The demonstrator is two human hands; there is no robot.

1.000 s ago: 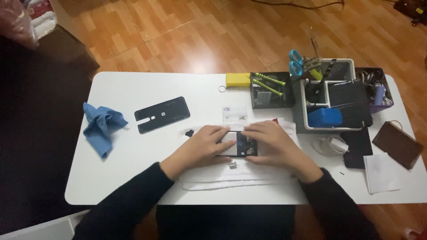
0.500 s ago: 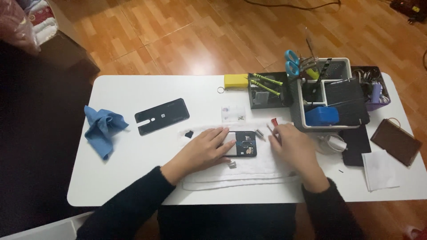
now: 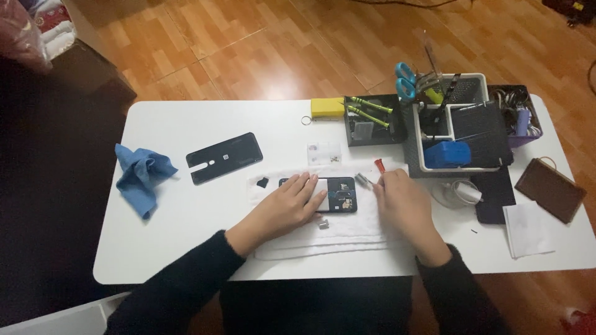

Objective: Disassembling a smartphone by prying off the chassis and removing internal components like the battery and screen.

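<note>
An opened phone with its back removed lies on a white towel near the middle of the front edge of the white bench. The left hand lies flat on the phone's left half, fingers spread and open, pressing rather than clasping. The right hand rests on the towel just right of the phone, its grip closed around a red-tipped tool whose end sticks up above the fingers. A small silver part sits on the towel just in front of the phone, and a small black piece lies at the towel's left end.

Toward the back right of the bench stand the containers. A black tray holds green-handled screwdrivers and a grey block. Beside it to the right, a white divided basket carries blue-handled scissors standing upright in one section, a blue box at its front, and a dark flat panel across the right side. A purple bin at the back right corner holds a tangle of cables.

A yellow block lies at the back edge, the black back cover left of the towel, a blue cloth near the left edge, and a brown wallet near the right edge.
</note>
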